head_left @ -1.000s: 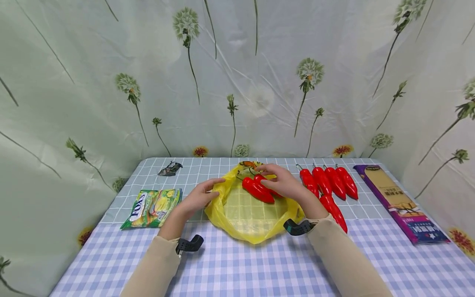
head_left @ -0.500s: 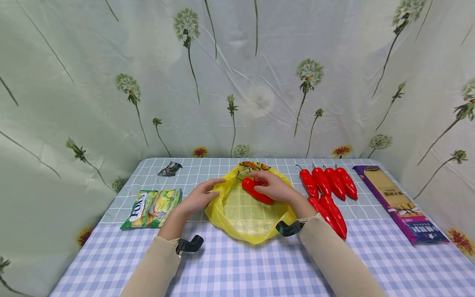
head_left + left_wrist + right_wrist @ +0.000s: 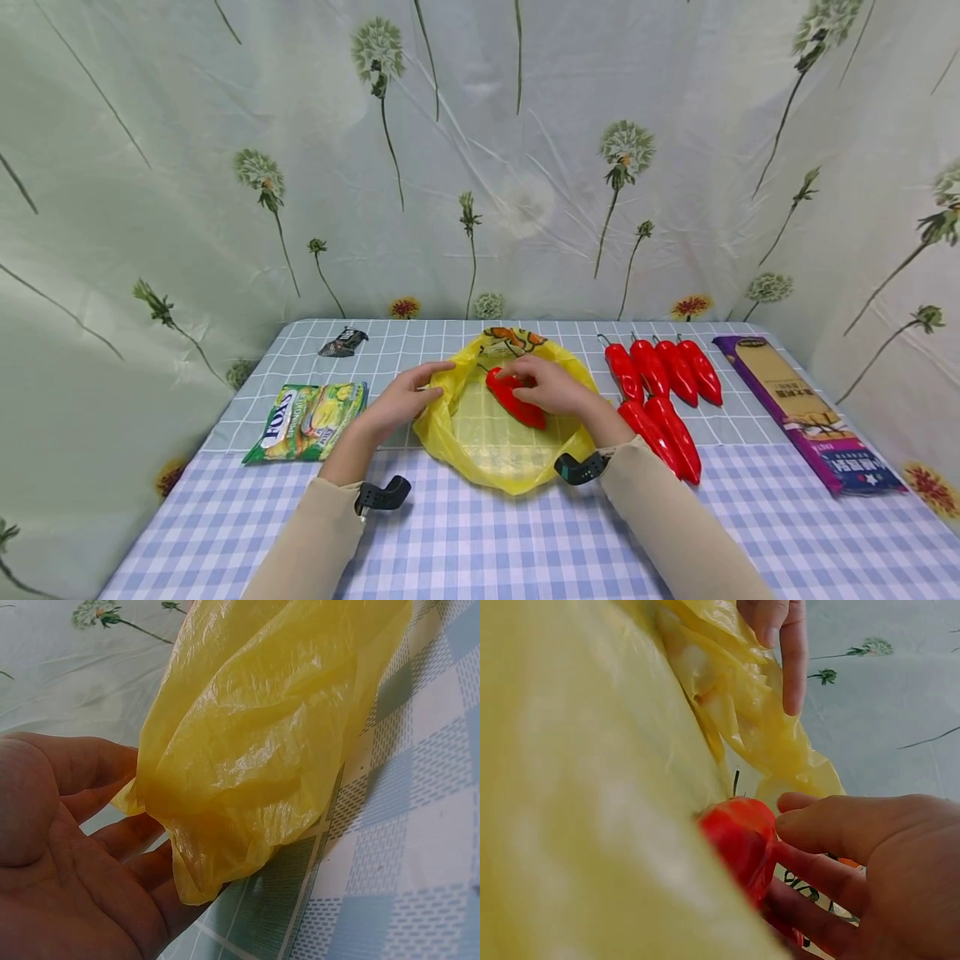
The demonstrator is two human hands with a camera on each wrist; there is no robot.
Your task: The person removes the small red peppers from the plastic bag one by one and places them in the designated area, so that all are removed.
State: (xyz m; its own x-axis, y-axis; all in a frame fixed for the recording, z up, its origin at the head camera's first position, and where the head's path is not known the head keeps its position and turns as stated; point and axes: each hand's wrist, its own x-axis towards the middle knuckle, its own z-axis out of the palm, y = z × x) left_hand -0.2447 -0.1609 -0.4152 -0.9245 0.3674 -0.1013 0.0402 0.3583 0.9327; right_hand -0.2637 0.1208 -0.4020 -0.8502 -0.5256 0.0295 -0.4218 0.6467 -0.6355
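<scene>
A worktop [image 3: 480, 533] covered in a blue-and-white and grey-green checked cloth is shown before a pale backdrop [image 3: 225, 167] printed with dandelion heads. At the centre a yellow plastic bag [image 3: 495, 446] is laid flat with its mouth spread wide. Its rim at 9 o'clock is held by the left hand [image 3: 401, 398], the film being pinched between thumb and fingers [image 3: 97, 802], presumably so that the mouth is kept open. Inside the bag, towards 1 o'clock, a red chilli pepper [image 3: 513, 400] is grasped by the right hand [image 3: 551, 387], whose fingers [image 3: 840, 825] are curled round its stem end; the pepper is seen low against the bag's floor, though contact cannot be confirmed. At 3 o'clock of the bag, six more red peppers [image 3: 663, 375] are laid out on the cloth, four side by side in a far row and two nearer [image 3: 667, 433], probably for easy reach by the right hand. At 9 o'clock a green sweets packet [image 3: 307, 419] marked "FOX'S" is seen; at 10 o'clock lies a small dark wrapper [image 3: 342, 340], its print too small to read. At the far 3 o'clock edge lies a long purple box [image 3: 806, 408] whose lettering cannot be made out. A dark wrist mount [image 3: 382, 493] is worn on each beige sleeve [image 3: 675, 525].
</scene>
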